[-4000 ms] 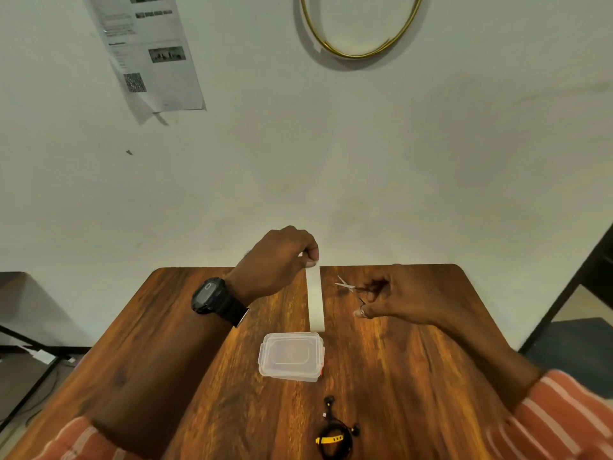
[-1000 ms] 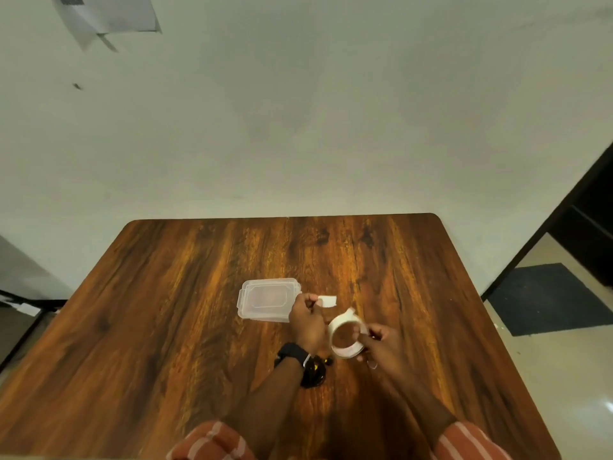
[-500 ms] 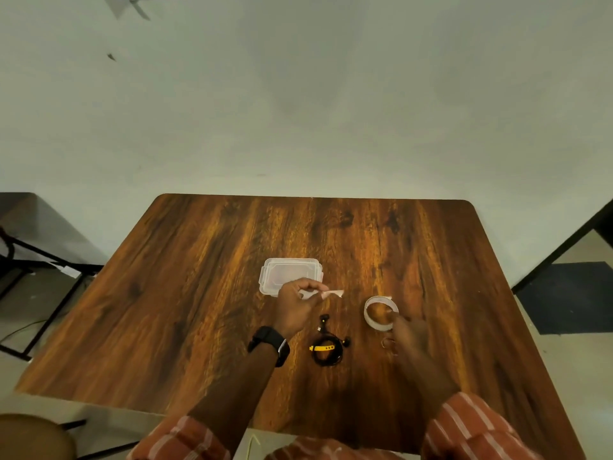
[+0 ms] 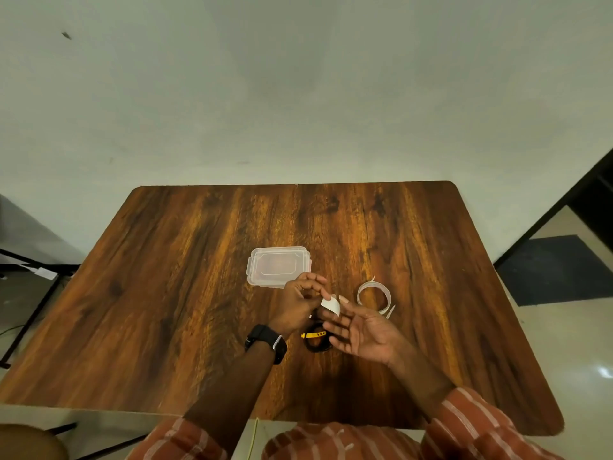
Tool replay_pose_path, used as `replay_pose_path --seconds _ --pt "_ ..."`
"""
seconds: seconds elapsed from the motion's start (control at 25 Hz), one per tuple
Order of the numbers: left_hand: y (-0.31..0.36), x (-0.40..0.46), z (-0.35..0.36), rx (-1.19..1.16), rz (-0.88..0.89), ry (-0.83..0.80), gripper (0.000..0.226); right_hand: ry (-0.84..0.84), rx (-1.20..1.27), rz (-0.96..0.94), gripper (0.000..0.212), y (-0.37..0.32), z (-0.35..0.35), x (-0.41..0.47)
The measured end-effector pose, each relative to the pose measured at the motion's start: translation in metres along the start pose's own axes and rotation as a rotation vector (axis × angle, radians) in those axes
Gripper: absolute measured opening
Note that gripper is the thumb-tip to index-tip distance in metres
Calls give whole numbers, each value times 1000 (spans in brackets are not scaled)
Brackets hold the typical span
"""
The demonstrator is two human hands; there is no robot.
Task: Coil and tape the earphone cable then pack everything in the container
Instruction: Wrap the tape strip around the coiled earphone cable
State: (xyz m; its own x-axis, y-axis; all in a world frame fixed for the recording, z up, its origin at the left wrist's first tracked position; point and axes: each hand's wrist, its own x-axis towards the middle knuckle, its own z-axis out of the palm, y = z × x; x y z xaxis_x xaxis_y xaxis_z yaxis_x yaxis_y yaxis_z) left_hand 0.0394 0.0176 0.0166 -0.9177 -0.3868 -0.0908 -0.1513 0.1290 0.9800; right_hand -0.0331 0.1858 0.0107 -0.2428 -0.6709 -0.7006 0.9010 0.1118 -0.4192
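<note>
My left hand (image 4: 297, 305) pinches a short white piece of tape (image 4: 330, 305) above the table. My right hand (image 4: 360, 330) is palm up with fingers spread, and its fingertips touch the tape piece. Under both hands lies the coiled black earphone cable (image 4: 316, 341) with a yellow tie, partly hidden. The white tape roll (image 4: 374, 295) lies flat to the right of my hands. Small scissors (image 4: 390, 312) lie against the roll's near side. The clear plastic container (image 4: 278, 266), lid on, sits just beyond my left hand.
The wooden table (image 4: 166, 293) has rounded corners and stands against a pale wall. A black metal frame (image 4: 30, 293) stands at the left. A dark mat (image 4: 557, 270) lies on the floor at the right.
My right hand let go of the tape roll and scissors, leaving them on the table, and moved left, palm up, to the tape piece. My left hand carried the piece over the coil.
</note>
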Motion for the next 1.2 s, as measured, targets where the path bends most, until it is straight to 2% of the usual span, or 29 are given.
replay_pose_path --seconds 0.2,0.28,0.32,0.4,0.48,0.6,0.68,0.84,0.96,1.08,1.2 --pt "3 -7 1 63 34 -37 26 26 21 -24 19 3 -3 -5" --pt "-9 -13 0 108 36 -16 23 98 8 -15 15 6 -6 -5" --pt "-22 -17 -3 221 62 -25 21 171 15 -23 14 8 -10 -4" --pt "-52 -27 -12 691 193 -149 19 348 75 -63 13 12 -21 -2" --pt "-80 -39 -23 1069 269 -327 33 475 146 -113 10 17 -31 -4" --pt "-103 -44 -25 1252 299 -437 43 550 193 -164 10 29 -39 -11" --pt "-102 -42 -18 1292 362 -448 45 563 202 -169 9 38 -41 -15" --pt "-108 -32 -14 1351 511 -471 32 624 157 -157 13 55 -48 -14" --pt "-114 -26 -16 1444 548 -536 29 656 107 -149 16 68 -49 -8" --pt "-100 -27 -11 1424 458 -449 25 652 55 -133 16 78 -45 -5" --pt "-82 -27 -4 1148 239 -340 22 635 -10 -116 19 80 -34 -1"
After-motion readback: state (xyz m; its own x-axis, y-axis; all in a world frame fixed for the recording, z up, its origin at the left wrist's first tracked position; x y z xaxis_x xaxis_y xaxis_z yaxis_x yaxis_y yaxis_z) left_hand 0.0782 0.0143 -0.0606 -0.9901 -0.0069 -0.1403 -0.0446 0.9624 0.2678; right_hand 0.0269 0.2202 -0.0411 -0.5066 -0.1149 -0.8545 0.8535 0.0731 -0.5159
